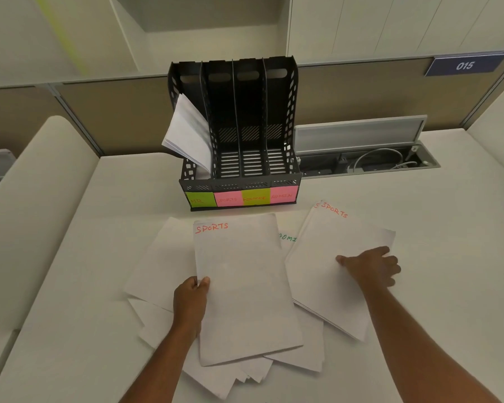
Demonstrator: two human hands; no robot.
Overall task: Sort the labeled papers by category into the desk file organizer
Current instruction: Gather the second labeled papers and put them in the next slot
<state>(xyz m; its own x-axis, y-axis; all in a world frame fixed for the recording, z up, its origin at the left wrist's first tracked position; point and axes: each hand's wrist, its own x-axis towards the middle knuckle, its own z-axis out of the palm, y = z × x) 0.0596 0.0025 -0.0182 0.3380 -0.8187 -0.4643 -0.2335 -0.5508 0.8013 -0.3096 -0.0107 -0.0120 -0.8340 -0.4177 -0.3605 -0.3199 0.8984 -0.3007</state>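
Observation:
A black desk file organizer (293, 91) stands at the back of the desk with four slots tagged HR, SPORTS, FINANCE and ADMIN on sticky notes (240, 198). Curled papers (188, 132) lean in the HR slot; the other slots look empty. My left hand (191, 298) pinches the left edge of a sheet headed SPORTS (242, 286) on top of a loose pile (157, 271). My right hand (373, 267) grips a small stack headed SPORTS (326, 257) at its right side. A sheet starting "ADMI" (287, 238) peeks out between them.
An open cable tray (367, 159) with wires is sunk in the white desk (448, 228) right of the organizer. A partition wall with a "015" plate (464, 65) runs behind. Padded dividers rise on the left (41, 199) and the far right.

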